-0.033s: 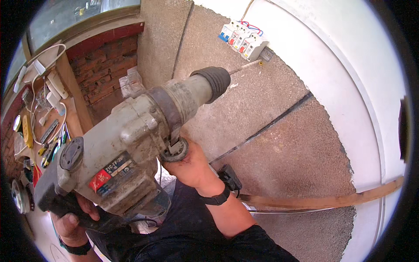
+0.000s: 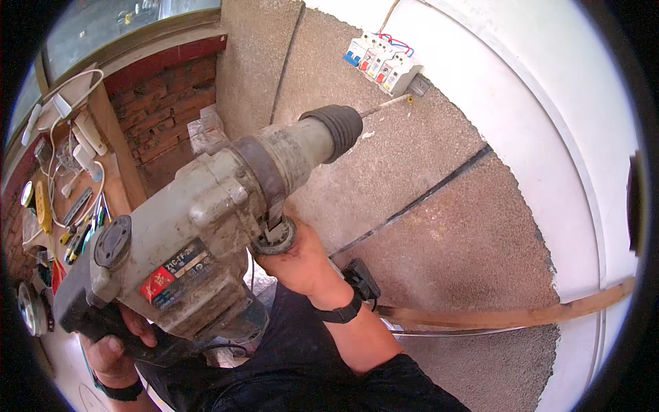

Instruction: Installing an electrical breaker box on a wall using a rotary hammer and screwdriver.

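Head view shows my left hand [image 2: 110,353] curled round the rear grip [image 2: 82,307] and my right hand [image 2: 301,264] round the side handle [image 2: 277,239] of the rotary hammer [image 2: 206,213] between them, whose bit [image 2: 386,104], if either slackens, could skid into the circuit breakers [image 2: 383,63] beyond.

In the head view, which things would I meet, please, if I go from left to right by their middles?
Yellow power strip, left hand, right hand, circuit breakers, wooden board. The drill stretches across several of these, so it is left out.
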Demonstrator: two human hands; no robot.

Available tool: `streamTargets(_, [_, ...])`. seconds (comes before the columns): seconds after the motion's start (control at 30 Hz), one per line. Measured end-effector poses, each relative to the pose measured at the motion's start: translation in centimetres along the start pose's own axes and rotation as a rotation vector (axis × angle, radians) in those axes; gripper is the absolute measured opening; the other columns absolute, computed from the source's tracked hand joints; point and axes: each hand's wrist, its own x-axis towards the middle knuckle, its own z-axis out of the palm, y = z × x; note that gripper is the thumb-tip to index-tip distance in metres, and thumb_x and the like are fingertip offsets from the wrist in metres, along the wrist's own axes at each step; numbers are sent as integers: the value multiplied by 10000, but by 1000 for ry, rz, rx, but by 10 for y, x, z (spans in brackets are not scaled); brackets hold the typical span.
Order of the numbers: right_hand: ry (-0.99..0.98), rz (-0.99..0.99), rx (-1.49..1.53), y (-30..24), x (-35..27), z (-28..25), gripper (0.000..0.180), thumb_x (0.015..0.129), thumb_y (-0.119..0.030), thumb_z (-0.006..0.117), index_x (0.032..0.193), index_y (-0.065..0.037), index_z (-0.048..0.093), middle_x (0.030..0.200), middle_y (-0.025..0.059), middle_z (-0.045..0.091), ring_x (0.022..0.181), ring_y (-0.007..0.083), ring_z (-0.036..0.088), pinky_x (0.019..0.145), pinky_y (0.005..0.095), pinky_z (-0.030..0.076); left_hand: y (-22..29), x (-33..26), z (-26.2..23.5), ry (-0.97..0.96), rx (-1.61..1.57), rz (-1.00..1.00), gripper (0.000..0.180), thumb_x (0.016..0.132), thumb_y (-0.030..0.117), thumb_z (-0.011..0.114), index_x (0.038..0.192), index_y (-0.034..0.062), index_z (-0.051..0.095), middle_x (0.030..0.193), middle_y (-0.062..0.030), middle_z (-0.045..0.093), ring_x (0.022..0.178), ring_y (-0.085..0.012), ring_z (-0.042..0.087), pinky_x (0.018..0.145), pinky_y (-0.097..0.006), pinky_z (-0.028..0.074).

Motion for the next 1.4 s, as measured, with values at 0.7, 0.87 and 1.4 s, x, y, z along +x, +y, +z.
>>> streamTargets(0.7, [29, -75, 47, 9, 2, 4, 337, 727, -79, 700, 1039, -6, 600, 850, 136, 665, 773, 237, 639, 739, 358, 519, -1, 2, -7, -21, 45, 19, 661, 692, 306, 826, 1139, -73, 521, 721, -126, 620, 565, -249, 636, 516, -342, 541])
streamTargets(0.87, [71, -123, -36, 5, 4, 4, 319, 719, -86, 704, 1011, -14, 598, 827, 146, 652, 750, 257, 632, 723, 363, 515, -7, 5, -13, -65, 61, 42, 583, 702, 267, 756, 1135, -23, 496, 739, -113, 625, 507, -245, 615, 448, -338, 540])
streamTargets(1.4, [63, -140, 19, 10, 4, 6, 305, 720, -74, 709, 999, -20, 600, 845, 139, 653, 762, 252, 640, 720, 356, 516, 1, 9, 1, -14, 56, 8, 488, 690, 337, 838, 877, -39, 588, 624, -93, 574, 499, -232, 597, 456, -321, 496])
